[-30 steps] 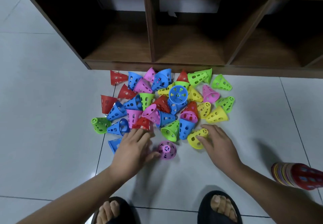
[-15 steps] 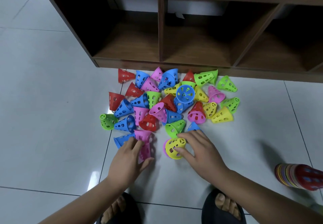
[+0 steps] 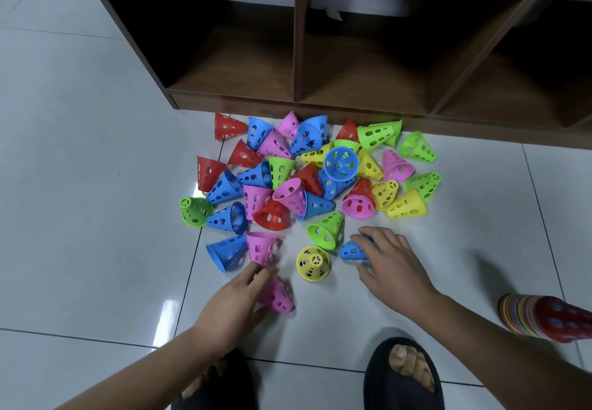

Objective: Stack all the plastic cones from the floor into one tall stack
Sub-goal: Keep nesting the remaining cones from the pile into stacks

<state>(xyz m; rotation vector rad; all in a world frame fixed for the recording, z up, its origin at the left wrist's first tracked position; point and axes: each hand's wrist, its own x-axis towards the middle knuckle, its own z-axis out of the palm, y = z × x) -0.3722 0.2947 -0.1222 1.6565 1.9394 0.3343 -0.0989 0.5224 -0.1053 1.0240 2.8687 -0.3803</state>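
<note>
Looked like a room in a home or playroom. Had a dark wooden cubby shelf (image 3: 298,41) standing open-fronted on glossy pale floor tiles (image 3: 80,153). Showed bright perforated plastic cones (image 3: 307,179) heaped just before the shelf's foot, and dark slippers (image 3: 403,374) on bare feet further out from the shelf.

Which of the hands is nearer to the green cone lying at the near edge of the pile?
Right. The right hand, gripping a blue cone, has fingertips just right of the green cone. The left hand, holding a pink cone, is down-left, beyond the yellow cone.
</note>
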